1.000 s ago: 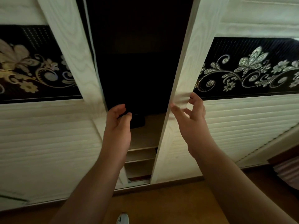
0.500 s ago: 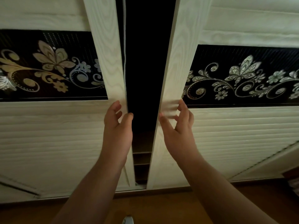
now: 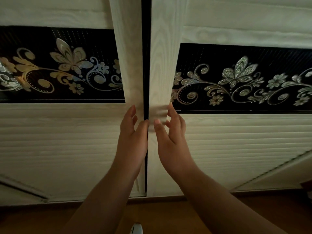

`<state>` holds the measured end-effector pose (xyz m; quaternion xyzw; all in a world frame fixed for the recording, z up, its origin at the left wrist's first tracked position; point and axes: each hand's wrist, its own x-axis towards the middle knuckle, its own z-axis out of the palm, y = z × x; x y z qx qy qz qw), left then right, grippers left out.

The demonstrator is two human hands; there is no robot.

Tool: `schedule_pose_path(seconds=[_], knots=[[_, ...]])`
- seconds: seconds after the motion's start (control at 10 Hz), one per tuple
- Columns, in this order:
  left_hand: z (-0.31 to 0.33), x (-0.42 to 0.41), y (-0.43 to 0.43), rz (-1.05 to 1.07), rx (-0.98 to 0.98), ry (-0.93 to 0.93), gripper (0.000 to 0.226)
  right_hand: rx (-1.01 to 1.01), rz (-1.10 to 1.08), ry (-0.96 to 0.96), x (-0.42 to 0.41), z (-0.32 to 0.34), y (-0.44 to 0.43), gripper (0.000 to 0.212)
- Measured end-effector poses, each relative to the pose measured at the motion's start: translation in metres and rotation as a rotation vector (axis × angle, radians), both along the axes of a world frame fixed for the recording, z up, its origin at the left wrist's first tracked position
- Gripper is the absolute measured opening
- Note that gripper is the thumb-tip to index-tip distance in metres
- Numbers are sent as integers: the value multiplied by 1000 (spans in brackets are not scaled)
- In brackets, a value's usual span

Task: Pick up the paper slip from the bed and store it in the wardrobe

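The left hand (image 3: 130,132) rests loosely spread fingers on the left wardrobe door (image 3: 67,141) edge. The right hand (image 3: 170,134), fingers likewise spread, touches the right door (image 3: 236,141); only a thin dark gap (image 3: 146,65) remains.

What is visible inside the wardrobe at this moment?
Almost nothing: only a thin dark gap shows between the left door and right door. Shelves and any paper slip are hidden behind the doors.

- left door (image 3: 67,141) and right door (image 3: 236,149) of the wardrobe stand side by side, a narrow gap (image 3: 146,65) between them
- left hand (image 3: 133,137) lies on the left door's edge, right hand (image 3: 170,137) on the right door's
- floor (image 3: 152,215) lies below the doors
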<state>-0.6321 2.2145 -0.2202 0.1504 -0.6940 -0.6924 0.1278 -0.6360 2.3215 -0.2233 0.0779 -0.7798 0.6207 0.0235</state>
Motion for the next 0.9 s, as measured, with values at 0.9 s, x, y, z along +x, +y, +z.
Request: schedule_pose_path(seconds=[0.9], knots=[[-9,23,2,64,-16,99,24,-192,-135,-183,-8,9,16,36]])
